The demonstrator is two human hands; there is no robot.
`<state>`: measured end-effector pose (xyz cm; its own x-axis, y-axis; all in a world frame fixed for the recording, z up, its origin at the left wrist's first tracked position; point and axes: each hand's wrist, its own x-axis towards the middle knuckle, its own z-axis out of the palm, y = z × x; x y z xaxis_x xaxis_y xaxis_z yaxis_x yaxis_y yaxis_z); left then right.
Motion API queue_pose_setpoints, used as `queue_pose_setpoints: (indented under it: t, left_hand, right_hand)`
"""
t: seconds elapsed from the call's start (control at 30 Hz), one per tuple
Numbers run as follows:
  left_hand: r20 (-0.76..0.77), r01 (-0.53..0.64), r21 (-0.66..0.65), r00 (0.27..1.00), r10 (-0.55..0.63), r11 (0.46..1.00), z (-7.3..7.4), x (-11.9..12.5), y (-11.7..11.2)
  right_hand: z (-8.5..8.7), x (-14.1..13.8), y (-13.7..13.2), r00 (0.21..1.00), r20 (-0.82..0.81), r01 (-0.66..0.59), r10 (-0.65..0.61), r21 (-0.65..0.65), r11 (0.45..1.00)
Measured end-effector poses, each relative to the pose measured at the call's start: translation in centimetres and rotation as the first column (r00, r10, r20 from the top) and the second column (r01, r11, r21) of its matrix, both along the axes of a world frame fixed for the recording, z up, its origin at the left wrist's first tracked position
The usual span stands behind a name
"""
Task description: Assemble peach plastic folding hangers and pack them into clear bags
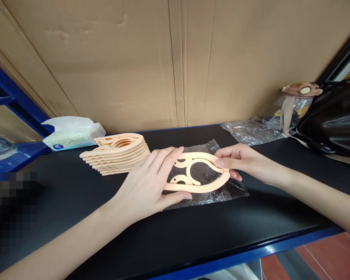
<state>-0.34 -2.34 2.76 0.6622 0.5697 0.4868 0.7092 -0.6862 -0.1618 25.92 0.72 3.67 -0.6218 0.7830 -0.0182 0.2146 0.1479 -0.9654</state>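
Observation:
A peach plastic folding hanger (205, 182) is held just above a clear plastic bag (218, 194) on the black table (192, 233). My left hand (151, 182) grips the hanger's left end, thumb under it and fingers over the top. My right hand (242, 161) pinches its right end with thumb and fingers. A stack of several matching peach hangers (116, 153) lies to the left, just beyond my left hand.
A tissue pack (72, 134) sits at the back left by a blue shelf frame (14, 101). At the back right are more clear bags (251, 132), a drinking bottle (297, 103) and a black bag (335, 116). A cardboard wall stands behind the table.

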Motion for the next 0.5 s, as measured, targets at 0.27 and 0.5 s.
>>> queue_pose_setpoints:
  t: [0.27, 0.5]
  left_hand:
    - [0.033, -0.056, 0.059, 0.998, 0.054, 0.997, 0.03, -0.4, 0.22]
    - [0.049, 0.003, 0.197, 0.999, -0.013, 0.98, 0.37, -0.14, -0.25]
  right_hand:
    - [-0.19, 0.24, 0.46, 1.0, 0.014, 0.009, -0.01, 0.013, 1.0]
    - [0.0, 0.11, -0.42, 0.994, 0.08, 0.047, -0.075, 0.305, 0.951]
